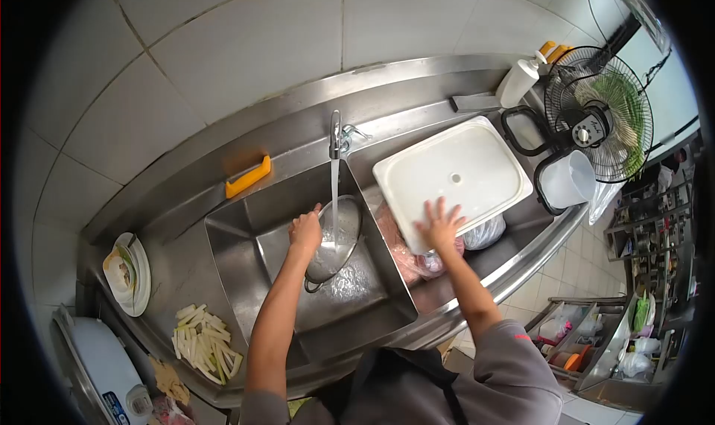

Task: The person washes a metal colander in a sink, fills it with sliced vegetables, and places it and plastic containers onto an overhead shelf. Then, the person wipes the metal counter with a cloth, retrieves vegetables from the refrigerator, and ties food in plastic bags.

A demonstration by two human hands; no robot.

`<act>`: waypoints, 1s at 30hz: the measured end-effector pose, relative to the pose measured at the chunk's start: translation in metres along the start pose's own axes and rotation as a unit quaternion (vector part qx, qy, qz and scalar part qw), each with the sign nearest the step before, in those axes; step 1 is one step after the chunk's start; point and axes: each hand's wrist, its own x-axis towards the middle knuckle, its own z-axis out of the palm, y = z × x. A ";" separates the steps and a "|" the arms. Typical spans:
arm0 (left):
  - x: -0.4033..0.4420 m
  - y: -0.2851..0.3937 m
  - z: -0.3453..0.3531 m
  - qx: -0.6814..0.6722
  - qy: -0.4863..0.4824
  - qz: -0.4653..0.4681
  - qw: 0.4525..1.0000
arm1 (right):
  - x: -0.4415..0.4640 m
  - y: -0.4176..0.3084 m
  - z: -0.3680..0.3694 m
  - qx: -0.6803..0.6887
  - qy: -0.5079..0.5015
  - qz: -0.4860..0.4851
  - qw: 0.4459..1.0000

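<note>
In the left basin (pixel 237 257) of the steel sink, a metal bowl (pixel 348 231) leans under the tap (pixel 336 134), with the water stream (pixel 335 183) falling inside its rim. The left hand (pixel 304 231) has its fingers closed on the bowl's rim, on the side away from the divider. That one-sided hold looks like the weak point: wet metal could slide through the fingers, and as water gathers its weight could tip the bowl further and spill it into the basin. If the bowl drifts sideways, the stream could strike its rim and splash over the divider.

The right hand (pixel 442 227) lies palm down with fingers spread apart on the near edge of a white tray (pixel 462 160), gripping nothing. The tray slants across the right basin (pixel 525 239), above pink bagged packs (pixel 402 252) and a clear bag (pixel 488 233). What bears it underneath cannot be told, so firm pressure on that edge could make it dip or skid, perhaps squashing the packs. Splashes could also reach them through the gap beside the divider, while the cut pale sticks (pixel 201 343) on the left worktop (pixel 175 265) seem far enough away to escape most drops
</note>
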 end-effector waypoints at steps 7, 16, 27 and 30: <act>-0.021 -0.020 -0.006 -0.034 0.000 0.001 0.999 | -0.020 0.010 -0.039 0.289 0.137 0.459 0.829; -0.015 -0.021 0.006 -0.033 -0.026 0.013 0.999 | -0.072 0.030 0.002 0.446 0.235 0.422 0.753; -0.015 -0.019 -0.011 -0.038 -0.001 0.012 0.999 | -0.081 0.035 0.002 0.307 0.058 0.462 0.830; -0.014 -0.015 -0.011 -0.028 0.015 0.022 0.999 | -0.067 0.023 0.011 0.332 0.035 0.520 0.786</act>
